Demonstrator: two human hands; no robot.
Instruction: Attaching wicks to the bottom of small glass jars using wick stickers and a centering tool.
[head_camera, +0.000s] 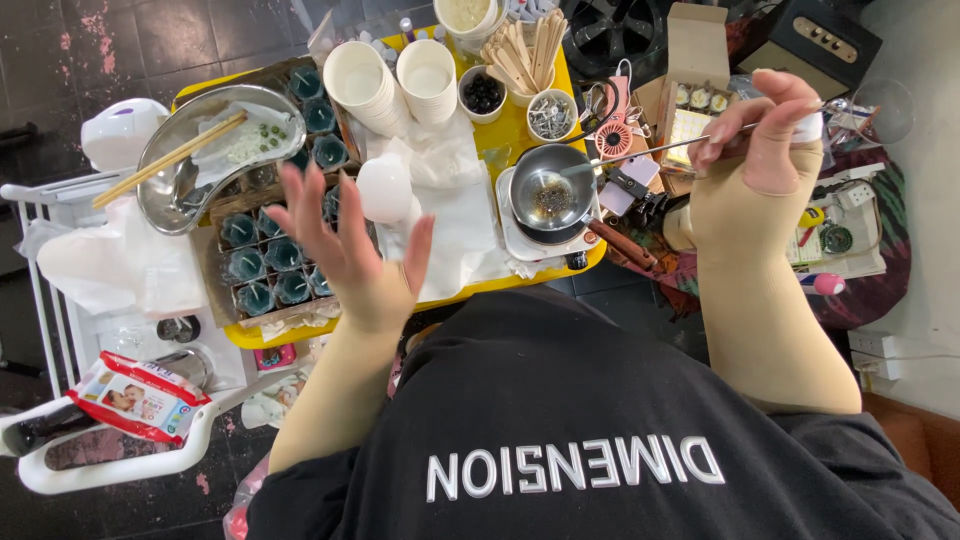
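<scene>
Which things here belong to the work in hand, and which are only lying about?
In use:
right hand, holding a long spoon
small pot, where the spoon dips
hotplate under the pot
left hand, open, holding nothing

Lying about:
paper cups
chopsticks on a metal tray
wooden sticks
wipes pack

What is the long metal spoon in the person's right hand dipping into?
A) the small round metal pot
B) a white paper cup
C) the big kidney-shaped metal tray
A: the long metal spoon, held by the right hand, reaches into the small round metal pot.
</scene>
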